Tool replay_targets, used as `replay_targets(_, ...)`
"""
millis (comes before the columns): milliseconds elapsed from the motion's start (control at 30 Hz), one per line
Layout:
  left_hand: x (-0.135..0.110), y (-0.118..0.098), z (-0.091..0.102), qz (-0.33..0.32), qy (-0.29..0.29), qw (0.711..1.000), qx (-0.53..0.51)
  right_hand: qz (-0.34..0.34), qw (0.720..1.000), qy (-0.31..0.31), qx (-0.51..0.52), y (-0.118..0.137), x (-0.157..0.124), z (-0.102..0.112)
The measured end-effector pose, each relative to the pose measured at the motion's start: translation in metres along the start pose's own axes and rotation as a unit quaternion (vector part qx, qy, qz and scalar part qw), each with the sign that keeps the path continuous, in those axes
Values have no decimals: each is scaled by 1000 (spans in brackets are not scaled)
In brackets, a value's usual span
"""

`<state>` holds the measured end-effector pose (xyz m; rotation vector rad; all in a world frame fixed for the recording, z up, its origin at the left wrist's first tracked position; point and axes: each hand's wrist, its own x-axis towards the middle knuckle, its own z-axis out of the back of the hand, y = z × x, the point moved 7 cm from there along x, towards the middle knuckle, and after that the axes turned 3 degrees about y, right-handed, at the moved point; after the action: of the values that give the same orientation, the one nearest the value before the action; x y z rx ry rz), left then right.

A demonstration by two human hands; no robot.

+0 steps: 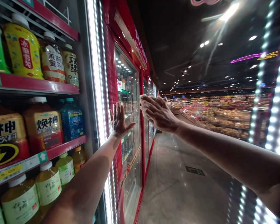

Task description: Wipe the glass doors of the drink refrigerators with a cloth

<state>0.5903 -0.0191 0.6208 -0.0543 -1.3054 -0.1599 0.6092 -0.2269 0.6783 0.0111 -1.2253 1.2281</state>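
My left hand [118, 119] is stretched out with its fingers spread. Its palm lies against the red frame [118, 155] of the drinks cooler, just right of a bright LED strip [96, 77]. Farther right, my right hand [157, 112] is raised at the end of a straight arm. Its fingers fold over a pale, crumpled cloth [143, 97], of which only the edges show. Whether the cloth touches a glass surface, I cannot tell. Behind the hands stands a closed glass cooler door [133, 174] with a red frame.
On the left, shelves hold several bottles, among them a yellow bottle [23, 49], a brown-and-red bottle [44, 124] and a blue bottle [72, 119]. LED dots [274, 109] run down the right side, seemingly reflected in glass. A polished floor [172, 186] leads to blurred store displays [217, 115].
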Motion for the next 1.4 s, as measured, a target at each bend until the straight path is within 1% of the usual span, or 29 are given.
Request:
replay_targets(33, 0, -1, 0, -1, 0, 1000, 1, 8, 1000, 2, 6, 1, 4, 0)
replay_targets(100, -1, -3, 2, -4, -4, 1000, 2, -2, 1000, -8, 11, -5, 17, 4)
replay_targets(200, -3, -5, 5, -2, -18, 1000, 1, -57, 998, -39, 1, -19, 36, 12)
replay_targets(267, -4, -6, 6, 2, -28, 1000, -5, -74, 996, -42, 2, -17, 41, 11)
replay_targets(333, -4, -6, 6, 2, -37, 999, -8, -44, 999, -20, 19, -3, 43, 3)
replay_targets(400, -5, -6, 5, -2, -42, 999, -8, 12, 999, 16, 38, 11, 44, -6)
replay_targets(467, -5, -4, 3, 0, -40, 999, -8, 43, 997, 38, 45, 16, 49, -11)
replay_targets(533, -5, -2, 1, 5, -34, 999, -7, 31, 998, 27, 41, 10, 60, -10)
replay_targets(633, -6, -2, 0, 16, -34, 999, 5, -24, 999, -22, 36, 0, 77, -8)
replay_targets(700, -9, -1, 3, 43, -47, 998, 16, -22, 999, -24, 38, 8, 84, -14)
replay_targets(733, -11, 0, 4, 65, -56, 996, 21, -3, 999, -11, 42, 15, 87, -19)
replay_targets(800, -16, 3, 7, 117, -74, 990, 25, 65, 996, 31, 53, 33, 92, -31)
replay_targets(867, -20, 6, 8, 159, -82, 984, 22, 114, 990, 56, 58, 42, 102, -38)
replay_targets(900, -21, 8, 8, 170, -82, 982, 20, 115, 990, 53, 59, 41, 110, -39)
replay_targets(933, -22, 8, 7, 177, -81, 981, 18, 98, 993, 39, 58, 37, 119, -38)
replay_targets(1000, -22, 9, 7, 177, -79, 981, 18, 35, 998, -4, 52, 28, 139, -35)
replay_targets(1033, -22, 10, 7, 175, -79, 981, 20, 8, 999, -20, 50, 26, 147, -35)
replay_targets(1067, -22, 10, 7, 173, -81, 981, 23, -4, 999, -25, 47, 29, 153, -37)
replay_targets(1100, -22, 11, 7, 173, -84, 981, 25, 0, 999, -15, 44, 35, 157, -41)
replay_targets(1133, -23, 12, 7, 176, -89, 980, 26, 20, 999, 8, 42, 45, 160, -47)
replay_targets(1200, -25, 15, 8, 184, -102, 977, 29, 87, 993, 78, 36, 66, 160, -60)
replay_targets(1233, -26, 16, 8, 187, -107, 976, 31, 121, 986, 110, 31, 74, 159, -65)
replay_targets(1267, -27, 16, 8, 187, -111, 976, 34, 144, 981, 130, 26, 78, 160, -66)
replay_targets(1300, -27, 16, 8, 185, -113, 976, 38, 151, 979, 133, 20, 76, 163, -65)
replay_targets(1333, -27, 16, 8, 180, -114, 976, 41, 140, 983, 119, 14, 70, 170, -61)
replay_targets(1400, -27, 14, 8, 170, -113, 978, 44, 74, 996, 58, 6, 51, 188, -49)
